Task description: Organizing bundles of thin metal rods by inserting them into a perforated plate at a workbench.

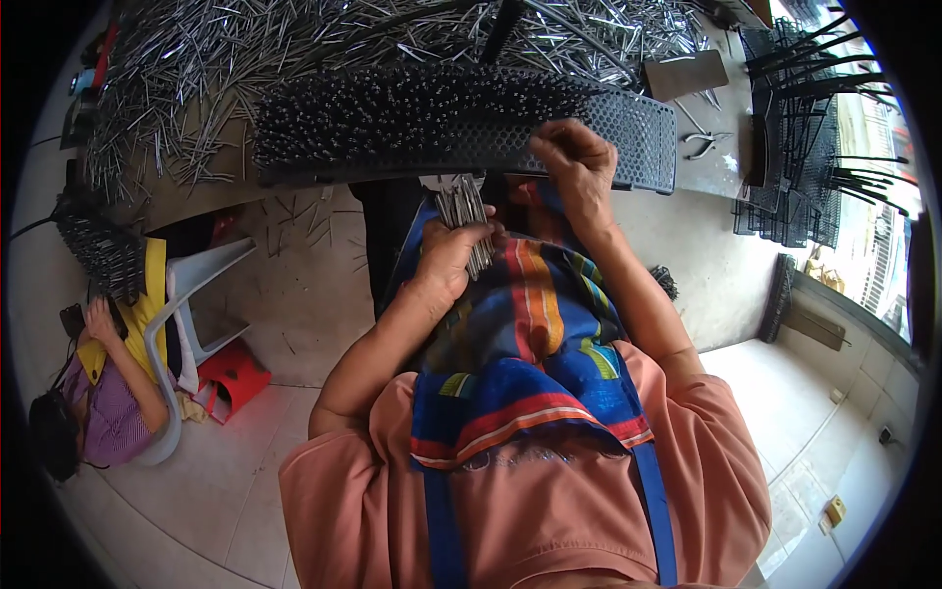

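My left hand (pixel 448 257) is closed around a bundle of thin grey metal rods (pixel 459 208), held upright over my lap at the table's front edge. In front of me stands a long black perforated rack (pixel 643 145) with rows of round holes. Dark thin rods (pixel 392 113) stick up densely from its left and middle holes, while bare holes show toward its right end. Over that bare part is my right hand (pixel 581 162), fingers curled and pinched together. Whatever is between those fingertips, if anything, is too small to make out.
Loose metal rods (pixel 196 69) lie heaped along the back and left of the table. To the right are pliers (pixel 702 142), a brown flat piece (pixel 685 76) and stacked black racks (pixel 795 128). At far left another person (pixel 113 412) sits by a grey plastic chair (pixel 162 378).
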`<action>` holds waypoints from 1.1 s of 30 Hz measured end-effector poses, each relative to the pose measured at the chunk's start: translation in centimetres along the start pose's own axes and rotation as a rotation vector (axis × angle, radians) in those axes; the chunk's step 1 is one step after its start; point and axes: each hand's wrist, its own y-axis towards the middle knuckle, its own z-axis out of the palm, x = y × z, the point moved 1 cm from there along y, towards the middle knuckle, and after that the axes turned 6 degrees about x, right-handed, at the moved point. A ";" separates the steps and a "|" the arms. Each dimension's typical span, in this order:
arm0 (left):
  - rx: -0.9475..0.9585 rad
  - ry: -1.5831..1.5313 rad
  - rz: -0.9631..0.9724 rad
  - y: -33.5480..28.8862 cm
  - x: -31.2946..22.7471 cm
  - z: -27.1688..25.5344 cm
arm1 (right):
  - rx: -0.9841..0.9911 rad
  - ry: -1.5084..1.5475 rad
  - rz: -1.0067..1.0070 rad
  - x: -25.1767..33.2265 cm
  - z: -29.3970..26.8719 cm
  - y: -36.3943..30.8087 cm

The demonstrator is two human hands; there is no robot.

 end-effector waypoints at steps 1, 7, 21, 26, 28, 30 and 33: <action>-0.001 -0.002 0.001 -0.3 0.1 0.0 | -0.108 -0.075 -0.202 0.1 0.4 0.5; 0.008 0.015 0.198 -1.0 -0.6 0.6 | -0.063 -0.224 -0.476 -0.4 2.9 2.9; 0.002 -0.027 0.090 -1.0 -1.1 0.1 | -0.090 -0.508 -0.479 0.5 3.8 3.0; 0.020 -0.027 0.129 -0.7 -0.9 0.0 | -0.085 -0.522 -0.420 0.9 3.8 3.2; 0.026 -0.022 0.134 -0.7 -1.0 0.1 | -0.086 -0.520 -0.412 0.8 3.8 3.3; 0.017 -0.049 0.107 -0.8 -1.2 0.2 | -0.086 -0.573 -0.394 0.4 3.7 3.4; 0.017 -0.043 0.117 -0.8 -1.0 0.1 | -0.067 -0.640 -0.425 0.7 4.2 3.3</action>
